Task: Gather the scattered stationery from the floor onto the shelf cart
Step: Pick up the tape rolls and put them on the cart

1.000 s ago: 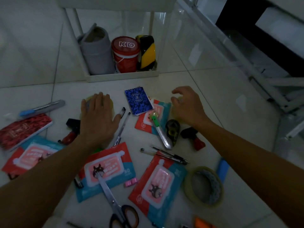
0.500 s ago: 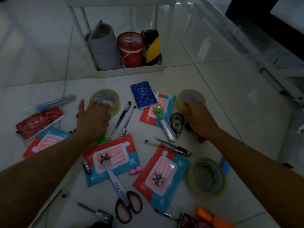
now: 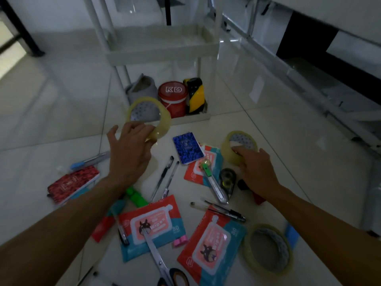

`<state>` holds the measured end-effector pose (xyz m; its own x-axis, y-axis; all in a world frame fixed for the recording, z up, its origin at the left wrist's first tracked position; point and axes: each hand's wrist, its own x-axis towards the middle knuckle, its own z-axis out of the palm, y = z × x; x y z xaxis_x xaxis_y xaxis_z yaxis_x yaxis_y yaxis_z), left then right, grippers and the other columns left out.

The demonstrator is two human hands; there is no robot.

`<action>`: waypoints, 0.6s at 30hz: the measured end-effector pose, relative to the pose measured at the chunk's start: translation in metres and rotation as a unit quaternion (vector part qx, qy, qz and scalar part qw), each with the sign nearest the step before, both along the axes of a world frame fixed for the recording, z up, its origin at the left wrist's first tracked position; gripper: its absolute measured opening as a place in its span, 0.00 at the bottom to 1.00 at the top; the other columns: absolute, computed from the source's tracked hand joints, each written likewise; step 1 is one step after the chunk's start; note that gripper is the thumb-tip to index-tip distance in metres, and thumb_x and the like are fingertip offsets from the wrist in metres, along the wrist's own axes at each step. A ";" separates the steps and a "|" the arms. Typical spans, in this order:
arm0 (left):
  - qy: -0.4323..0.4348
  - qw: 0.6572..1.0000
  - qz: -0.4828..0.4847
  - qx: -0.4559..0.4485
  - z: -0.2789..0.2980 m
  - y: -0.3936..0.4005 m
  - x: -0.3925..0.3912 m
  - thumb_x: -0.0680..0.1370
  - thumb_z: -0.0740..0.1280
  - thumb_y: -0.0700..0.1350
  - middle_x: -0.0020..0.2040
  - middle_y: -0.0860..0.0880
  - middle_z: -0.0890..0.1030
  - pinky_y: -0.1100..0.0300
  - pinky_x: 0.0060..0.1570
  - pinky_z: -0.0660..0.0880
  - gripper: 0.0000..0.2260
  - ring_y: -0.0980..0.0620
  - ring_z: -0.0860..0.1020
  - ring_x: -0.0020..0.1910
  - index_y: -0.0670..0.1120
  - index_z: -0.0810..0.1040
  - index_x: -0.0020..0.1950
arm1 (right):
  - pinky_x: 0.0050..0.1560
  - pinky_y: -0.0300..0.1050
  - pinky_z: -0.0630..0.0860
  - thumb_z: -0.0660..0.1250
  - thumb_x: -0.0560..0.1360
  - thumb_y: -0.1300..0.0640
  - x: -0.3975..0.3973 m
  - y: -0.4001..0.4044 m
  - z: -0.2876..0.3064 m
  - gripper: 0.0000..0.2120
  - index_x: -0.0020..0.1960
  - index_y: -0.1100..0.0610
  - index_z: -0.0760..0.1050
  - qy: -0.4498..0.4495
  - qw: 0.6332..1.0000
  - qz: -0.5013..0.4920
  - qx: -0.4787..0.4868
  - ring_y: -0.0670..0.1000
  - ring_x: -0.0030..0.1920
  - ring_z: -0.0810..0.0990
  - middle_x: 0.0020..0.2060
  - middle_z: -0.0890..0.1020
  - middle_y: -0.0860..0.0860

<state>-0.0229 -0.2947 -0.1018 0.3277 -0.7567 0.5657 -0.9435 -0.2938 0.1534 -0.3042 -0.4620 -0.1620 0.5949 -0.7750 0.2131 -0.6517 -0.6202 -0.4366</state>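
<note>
Left hand: the left hand [image 3: 128, 153] has come up off the floor with a roll of clear tape [image 3: 149, 116]; half a second ago it lay flat on the tiles over that roll. Fingers curl round the near rim, thumb stretched out to the side.
Left roll: lifted and tilted, hanging in front of the cart's bottom tray, well above the floor.
Right hand: the right hand [image 3: 255, 168] now grips a second tape roll [image 3: 239, 144], fingertips hooked into its core, thumb on the outer wall. Before, it only rested on top of it.
Right roll: tipped up on its edge beside the blue notepad [image 3: 187, 148]; whether it touches the floor, I cannot tell.
Shelf cart: the white shelf cart [image 3: 162, 52] stands just beyond both hands. More of it shows than before, its middle shelf now in view. On the bottom tray sit a grey roll [image 3: 142, 89], a red tub [image 3: 172, 100] and a yellow-and-black tape roll [image 3: 195, 96], as before.
Floor: unmoved are the pens [image 3: 165, 178], the box cutter [image 3: 214, 184], the wipes packs [image 3: 151, 223], the scissors [image 3: 158, 259], a third tape roll [image 3: 268, 247] near the right forearm, and a red notebook [image 3: 72, 183] on the left.
</note>
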 end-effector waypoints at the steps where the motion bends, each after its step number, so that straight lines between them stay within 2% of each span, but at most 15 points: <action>1: 0.034 0.999 -0.010 -0.032 0.011 -0.005 0.000 0.75 0.70 0.41 0.52 0.46 0.81 0.41 0.58 0.66 0.09 0.44 0.74 0.58 0.46 0.77 0.54 | 0.68 0.64 0.65 0.67 0.74 0.68 0.005 0.001 0.008 0.23 0.67 0.54 0.74 -0.027 0.999 0.011 -0.013 0.58 0.60 0.78 0.61 0.80 0.54; 3: 0.094 0.992 -0.026 -0.085 0.034 -0.015 -0.001 0.74 0.70 0.39 0.52 0.41 0.80 0.46 0.51 0.69 0.10 0.40 0.75 0.55 0.43 0.78 0.55 | 0.62 0.60 0.73 0.67 0.75 0.68 0.019 0.002 0.025 0.20 0.65 0.57 0.76 -0.102 0.994 0.041 -0.024 0.57 0.57 0.80 0.59 0.81 0.55; 5: 0.119 0.987 -0.025 -0.107 0.058 -0.025 -0.001 0.75 0.70 0.38 0.53 0.40 0.78 0.51 0.50 0.66 0.12 0.40 0.74 0.55 0.41 0.78 0.58 | 0.59 0.48 0.76 0.68 0.76 0.68 0.035 0.003 0.047 0.18 0.65 0.60 0.76 -0.164 0.985 0.058 -0.012 0.56 0.58 0.80 0.59 0.81 0.56; 7: 0.094 0.987 -0.029 -0.123 0.085 -0.037 0.003 0.76 0.69 0.40 0.54 0.41 0.79 0.52 0.50 0.66 0.11 0.41 0.73 0.56 0.42 0.78 0.58 | 0.59 0.37 0.73 0.70 0.76 0.66 0.051 0.004 0.069 0.20 0.67 0.59 0.75 -0.204 0.977 0.070 0.000 0.52 0.60 0.78 0.62 0.80 0.54; 10: 0.047 0.991 -0.050 -0.116 0.121 -0.059 0.023 0.76 0.69 0.44 0.54 0.46 0.81 0.49 0.53 0.69 0.10 0.43 0.73 0.56 0.46 0.80 0.57 | 0.56 0.26 0.70 0.71 0.75 0.63 0.076 0.001 0.098 0.21 0.67 0.57 0.75 -0.254 0.963 0.087 0.000 0.46 0.59 0.78 0.61 0.80 0.51; 14: 0.023 0.994 -0.038 -0.103 0.148 -0.101 0.053 0.76 0.66 0.45 0.56 0.45 0.80 0.53 0.53 0.65 0.12 0.44 0.71 0.60 0.47 0.79 0.59 | 0.53 0.24 0.70 0.71 0.75 0.65 0.104 -0.001 0.130 0.19 0.65 0.57 0.77 -0.319 0.942 0.104 -0.005 0.41 0.55 0.78 0.56 0.82 0.48; 18: 0.055 0.996 0.037 -0.054 0.158 -0.144 0.074 0.78 0.65 0.45 0.59 0.42 0.78 0.47 0.58 0.68 0.11 0.41 0.72 0.63 0.49 0.78 0.60 | 0.50 0.24 0.70 0.71 0.75 0.65 0.122 -0.002 0.135 0.17 0.63 0.58 0.78 -0.363 0.926 0.107 0.003 0.37 0.53 0.78 0.54 0.83 0.48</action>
